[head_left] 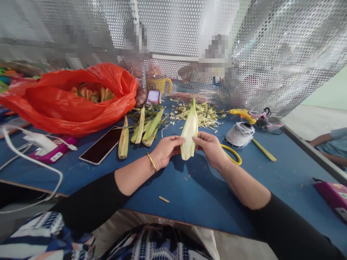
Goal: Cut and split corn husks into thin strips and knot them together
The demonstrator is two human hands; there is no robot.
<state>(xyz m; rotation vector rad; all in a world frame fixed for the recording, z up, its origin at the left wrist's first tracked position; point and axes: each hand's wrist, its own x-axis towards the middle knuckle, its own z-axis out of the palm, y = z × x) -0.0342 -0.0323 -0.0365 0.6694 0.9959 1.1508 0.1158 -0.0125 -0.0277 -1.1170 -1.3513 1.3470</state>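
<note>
A pale, cream-green corn husk (190, 131) is held upright over the blue table (168, 184), its pointed tip away from me. My left hand (168, 150) pinches its left edge near the wide end, with a gold bangle on that wrist. On the opposite edge, the thumb and fingers of my right hand (211, 148) grip the husk. Behind it lies a pile of shredded husk strips (207, 115). Several whole husks (152, 127) rest to the left, one of them (124, 139) lying apart beside a dark phone (102, 146).
A red plastic bag (67, 117) holds husk pieces at the left, near a purple power strip (55, 151). White string (240, 134), a yellow ring (238, 157), a yellow glue gun (243, 115) and a stalk (264, 150) lie right. A perforated metal screen (173, 29) stands behind.
</note>
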